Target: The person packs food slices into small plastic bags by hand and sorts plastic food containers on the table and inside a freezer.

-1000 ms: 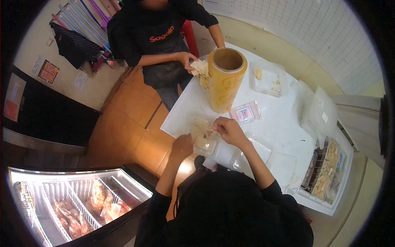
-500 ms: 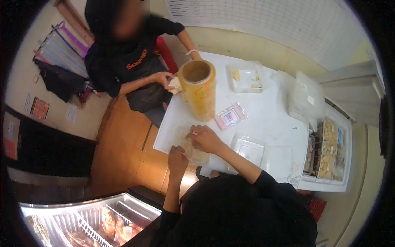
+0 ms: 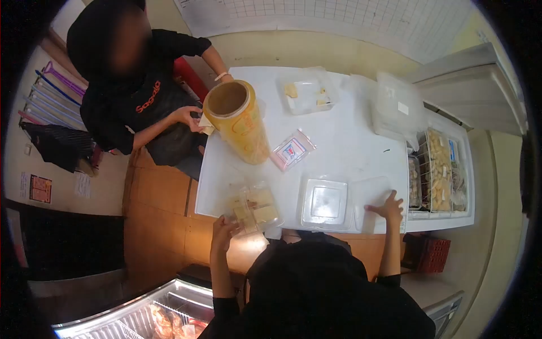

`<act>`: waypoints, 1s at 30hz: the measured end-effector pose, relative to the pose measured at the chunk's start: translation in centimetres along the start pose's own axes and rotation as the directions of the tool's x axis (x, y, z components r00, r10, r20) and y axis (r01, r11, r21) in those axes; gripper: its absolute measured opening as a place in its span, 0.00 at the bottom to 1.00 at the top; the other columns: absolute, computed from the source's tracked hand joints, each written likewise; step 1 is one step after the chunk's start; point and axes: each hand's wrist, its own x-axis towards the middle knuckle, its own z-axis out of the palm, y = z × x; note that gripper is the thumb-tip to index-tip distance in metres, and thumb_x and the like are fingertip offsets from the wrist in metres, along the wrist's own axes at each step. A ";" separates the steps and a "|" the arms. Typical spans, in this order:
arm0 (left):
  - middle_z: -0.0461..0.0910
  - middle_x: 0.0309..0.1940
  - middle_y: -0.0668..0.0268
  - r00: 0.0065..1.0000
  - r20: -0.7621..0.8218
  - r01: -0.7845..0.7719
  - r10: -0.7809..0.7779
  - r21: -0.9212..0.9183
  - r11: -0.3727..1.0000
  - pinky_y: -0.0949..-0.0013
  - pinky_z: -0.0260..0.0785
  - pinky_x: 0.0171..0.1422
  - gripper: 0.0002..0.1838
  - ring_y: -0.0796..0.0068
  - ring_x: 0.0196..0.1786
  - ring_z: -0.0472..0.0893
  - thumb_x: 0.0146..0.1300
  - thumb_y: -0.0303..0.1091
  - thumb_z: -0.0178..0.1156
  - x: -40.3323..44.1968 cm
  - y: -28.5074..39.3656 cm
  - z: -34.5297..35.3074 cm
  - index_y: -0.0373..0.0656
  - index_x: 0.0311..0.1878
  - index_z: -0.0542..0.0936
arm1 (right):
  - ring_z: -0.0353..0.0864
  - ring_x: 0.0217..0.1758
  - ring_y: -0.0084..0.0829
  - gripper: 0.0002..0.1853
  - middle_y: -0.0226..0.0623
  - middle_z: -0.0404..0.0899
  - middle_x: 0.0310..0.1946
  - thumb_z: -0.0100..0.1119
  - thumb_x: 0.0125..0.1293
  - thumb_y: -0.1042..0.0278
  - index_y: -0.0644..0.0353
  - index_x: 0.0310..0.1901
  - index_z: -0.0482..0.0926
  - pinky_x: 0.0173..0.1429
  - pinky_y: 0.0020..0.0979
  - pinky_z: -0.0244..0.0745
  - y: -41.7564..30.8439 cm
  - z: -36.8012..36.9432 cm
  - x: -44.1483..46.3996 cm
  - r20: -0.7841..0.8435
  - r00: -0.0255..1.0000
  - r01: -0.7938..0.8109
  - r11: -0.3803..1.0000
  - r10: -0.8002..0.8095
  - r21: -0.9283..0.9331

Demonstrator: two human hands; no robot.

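Observation:
A clear plastic container with pale yellow slabs in it lies near the table's front left edge. My left hand is at its near left corner, with curled fingers gripping the rim. On the right, my right hand has its fingers spread at the edge of a flat translucent lid; whether it touches the lid I cannot tell. Between my hands sits a square clear plastic tub.
A tall roll of yellowish plastic film stands at the left, beside a co-worker holding something pale. A pink-and-white packet, a clear box with yellow pieces, stacked lids and an open freezer lie beyond.
My right hand has left the slab container and swung right to the flat lid, its fingers opening. My left hand stays by the container. The whole view has shifted.

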 end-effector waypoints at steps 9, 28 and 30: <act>0.58 0.69 0.56 0.853 0.482 0.062 0.202 -0.477 0.877 0.37 0.62 0.67 0.47 0.42 0.69 0.60 0.47 0.19 0.55 -2.5 -0.7 2.6 0.54 0.74 0.53 | 0.69 0.60 0.58 0.61 0.58 0.67 0.58 0.80 0.24 0.31 0.57 0.60 0.61 0.59 0.55 0.68 4.9 1.8 2.0 -0.097 0.995 -0.023 0.986 0.039 0.163; 0.69 0.64 0.55 0.519 0.855 0.515 0.008 -0.320 0.795 0.41 0.59 0.69 0.45 0.51 0.65 0.68 0.47 0.44 0.63 3.8 0.7 14.8 0.36 0.69 0.60 | 0.76 0.42 0.24 0.26 0.43 0.77 0.46 0.68 0.58 0.69 0.68 0.57 0.72 0.42 0.26 0.74 14.9 8.1 -3.0 0.013 0.982 0.033 -0.238 0.188 0.971; 0.69 0.64 0.54 0.467 0.884 0.521 -0.005 -0.271 0.809 0.41 0.59 0.69 0.46 0.51 0.65 0.68 0.47 0.44 0.64 4.5 0.5 16.3 0.35 0.69 0.60 | 0.78 0.45 0.25 0.14 0.39 0.80 0.47 0.59 0.66 0.69 0.67 0.51 0.80 0.49 0.28 0.75 10.3 2.0 -6.7 -0.199 0.954 0.238 -0.165 0.223 0.957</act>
